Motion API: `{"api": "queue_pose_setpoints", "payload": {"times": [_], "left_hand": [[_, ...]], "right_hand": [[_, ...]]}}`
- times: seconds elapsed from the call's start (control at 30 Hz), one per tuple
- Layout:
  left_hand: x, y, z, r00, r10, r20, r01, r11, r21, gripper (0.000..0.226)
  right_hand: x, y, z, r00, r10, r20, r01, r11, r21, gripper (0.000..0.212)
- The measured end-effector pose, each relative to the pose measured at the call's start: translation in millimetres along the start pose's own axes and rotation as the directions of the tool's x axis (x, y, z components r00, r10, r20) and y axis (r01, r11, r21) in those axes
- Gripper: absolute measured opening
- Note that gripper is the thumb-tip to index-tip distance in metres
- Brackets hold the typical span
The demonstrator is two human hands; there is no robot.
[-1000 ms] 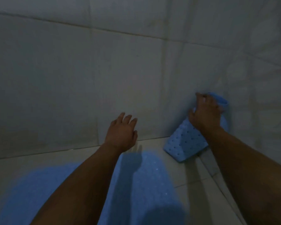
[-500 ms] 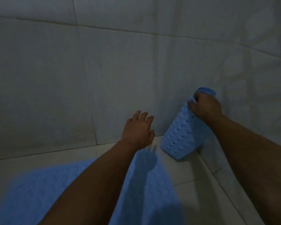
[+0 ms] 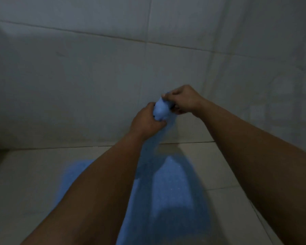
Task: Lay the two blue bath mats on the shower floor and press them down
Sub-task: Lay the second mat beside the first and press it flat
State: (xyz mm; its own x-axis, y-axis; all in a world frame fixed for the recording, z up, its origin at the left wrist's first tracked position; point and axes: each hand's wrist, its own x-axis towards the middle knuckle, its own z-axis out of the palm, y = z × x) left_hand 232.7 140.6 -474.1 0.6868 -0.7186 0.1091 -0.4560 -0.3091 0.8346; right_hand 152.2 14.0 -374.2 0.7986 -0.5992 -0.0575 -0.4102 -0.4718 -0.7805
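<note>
**Two hands gripped on the second blue mat above the shower floor**

Two hands are seen raised in front of the tiled wall (image 3: pixel 78 76), both closed on one blue bath mat (image 3: pixel 160 110). This held mat is bunched up between them, lifted clear of the floor; its lit upper part is visible between the hands, while a darker, blurred portion hangs down below them toward the floor. How far it hangs cannot be made out through the motion blur.

The left hand (image 3: pixel 146 122) is curled round the lower left side of the bundle, with the back of the hand turned toward the camera. The right hand (image 3: pixel 183 100) is placed slightly higher and to the right, its fingers (image 3: pixel 168 96) bent over the top edge of the mat and pinching it. The two hands are close together, parted only by the folded material.

The other blue mat (image 3: pixel 175 200) is spread flat on the shower floor (image 3: pixel 25 183), reaching from beneath the forearms toward the bottom of the view. Shadows of the arms are cast across its surface. Pale floor tile is left uncovered to its left and right, and between its far edge and the foot of the wall. A second tiled wall (image 3: pixel 272 68) is met at the corner on the right.
</note>
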Motion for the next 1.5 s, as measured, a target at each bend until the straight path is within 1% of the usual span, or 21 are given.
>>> {"api": "queue_pose_setpoints", "payload": {"times": [0.07, 0.13, 0.27, 0.33, 0.4, 0.47, 0.53, 0.6, 0.67, 0.77, 0.83, 0.87, 0.93, 1.0, 1.03, 1.1, 1.17, 1.23, 1.3, 1.37, 1.5], "left_hand": [[-18, -13, -38, 0.996, -0.031, 0.082, 0.028, 0.999, 0.040, 0.060], [-33, -17, -62, 0.991, -0.061, 0.121, 0.054, 0.997, 0.059, 0.051], [-62, -23, -94, 0.989, -0.089, 0.120, 0.086, 0.996, 0.030, 0.035], [-81, -38, -105, 0.986, -0.170, -0.004, 0.169, 0.985, -0.043, 0.025], [-100, -50, -110, 0.949, -0.267, -0.169, 0.238, 0.955, -0.175, 0.031], [-128, -58, -113, 0.906, -0.304, -0.294, 0.242, 0.943, -0.229, 0.039], [-153, -55, -115, 0.884, -0.304, -0.356, 0.240, 0.947, -0.213, 0.040], [-173, -34, -118, 0.878, -0.285, -0.384, 0.230, 0.956, -0.183, 0.029], [-184, -9, -119, 0.891, -0.241, -0.385, 0.183, 0.966, -0.182, 0.015], [-204, 21, -120, 0.882, -0.193, -0.430, 0.160, 0.981, -0.112, 0.017], [-221, 34, -127, 0.870, -0.186, -0.456, 0.191, 0.981, -0.035, 0.011], [-228, 37, -133, 0.869, -0.209, -0.448, 0.224, 0.974, -0.022, 0.014], [-244, 40, -148, 0.845, -0.296, -0.445, 0.324, 0.946, -0.014, 0.037], [-256, 30, -160, 0.824, -0.327, -0.463, 0.390, 0.920, 0.043, 0.058], [-260, 19, -164, 0.821, -0.304, -0.484, 0.389, 0.917, 0.084, 0.061], [-270, -7, -168, 0.817, -0.221, -0.533, 0.358, 0.919, 0.167, 0.056], [-282, -45, -165, 0.819, -0.142, -0.556, 0.315, 0.921, 0.229, 0.042], [-296, -87, -153, 0.830, -0.063, -0.555, 0.265, 0.919, 0.291, 0.030], [-311, -115, -139, 0.820, -0.057, -0.569, 0.277, 0.910, 0.308, 0.024], [-318, -131, -135, 0.815, -0.050, -0.577, 0.249, 0.930, 0.271, 0.018], [-307, -138, -157, 0.826, -0.018, -0.564, 0.261, 0.898, 0.355, 0.027]], "right_hand": [[-12, -16, 15, 0.993, 0.067, 0.094, -0.067, 0.998, -0.006, 0.033], [-19, -22, 27, 0.993, 0.042, 0.110, -0.036, 0.998, -0.050, 0.033], [-27, -10, 39, 0.983, -0.150, 0.101, 0.174, 0.942, -0.287, 0.031], [-34, 10, 36, 0.951, -0.267, 0.158, 0.308, 0.871, -0.383, 0.035], [-48, 34, 30, 0.921, -0.344, 0.184, 0.389, 0.785, -0.482, 0.038], [-66, 58, 23, 0.908, -0.373, 0.188, 0.405, 0.675, -0.617, 0.035], [-79, 73, 5, 0.908, -0.392, 0.144, 0.368, 0.586, -0.722, 0.023], [-87, 80, -11, 0.938, -0.329, 0.114, 0.302, 0.606, -0.736, 0.023], [-94, 81, -14, 0.950, -0.269, 0.158, 0.299, 0.638, -0.709, 0.026], [-110, 74, -13, 0.961, -0.248, 0.123, 0.270, 0.743, -0.613, 0.033], [-121, 71, -9, 0.956, -0.268, 0.118, 0.286, 0.771, -0.570, 0.034], [-126, 69, -6, 0.954, -0.272, 0.130, 0.297, 0.777, -0.555, 0.030], [-141, 69, 2, 0.947, -0.281, 0.157, 0.321, 0.796, -0.513, 0.027], [-155, 79, 9, 0.939, -0.319, 0.125, 0.339, 0.815, -0.470, 0.037], [-161, 87, 14, 0.934, -0.346, 0.093, 0.349, 0.819, -0.455, 0.044], [-169, 104, 22, 0.933, -0.347, 0.093, 0.350, 0.822, -0.449, 0.064], [-171, 122, 32, 0.948, -0.227, 0.225, 0.313, 0.802, -0.509, 0.077], [-174, 137, 50, 0.937, -0.014, 0.349, 0.258, 0.702, -0.664, 0.063], [-182, 147, 61, 0.917, 0.151, 0.370, 0.194, 0.640, -0.743, 0.044], [-193, 159, 64, 0.942, 0.134, 0.308, 0.156, 0.637, -0.755, 0.034], [-230, 165, 78, 0.982, -0.119, 0.147, 0.189, 0.657, -0.730, 0.027]]}}
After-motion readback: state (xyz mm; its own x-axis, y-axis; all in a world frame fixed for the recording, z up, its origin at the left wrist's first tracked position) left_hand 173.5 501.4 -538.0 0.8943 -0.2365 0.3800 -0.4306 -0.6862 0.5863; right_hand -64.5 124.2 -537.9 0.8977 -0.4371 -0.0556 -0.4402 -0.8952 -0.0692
